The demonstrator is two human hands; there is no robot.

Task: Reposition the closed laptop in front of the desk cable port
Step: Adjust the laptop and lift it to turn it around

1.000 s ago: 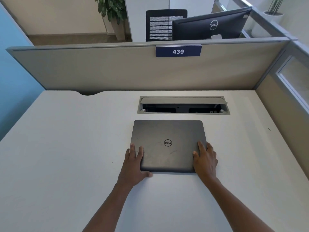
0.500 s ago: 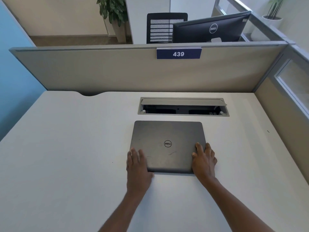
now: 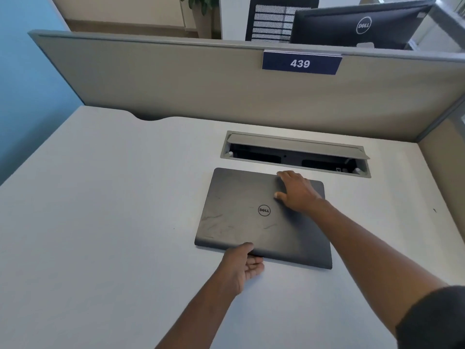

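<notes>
A closed dark grey laptop (image 3: 241,217) with a round logo lies flat on the white desk (image 3: 100,222), just in front of the open cable port (image 3: 294,153), its lid raised. My left hand (image 3: 241,267) is at the laptop's near edge, thumb on top and fingers curled under it. My right hand (image 3: 297,191) lies palm down on the lid near the far right corner, fingers reaching the far edge.
A grey partition (image 3: 201,79) with a blue sign reading 439 (image 3: 300,62) closes the desk's far side; another panel (image 3: 442,172) bounds the right. A monitor (image 3: 357,26) and chair (image 3: 271,18) stand beyond. A blue wall (image 3: 25,71) is left.
My right hand has moved from the laptop's near right corner up to its far right part. My left hand shifted right along the near edge and now grips it. The view tilted.
</notes>
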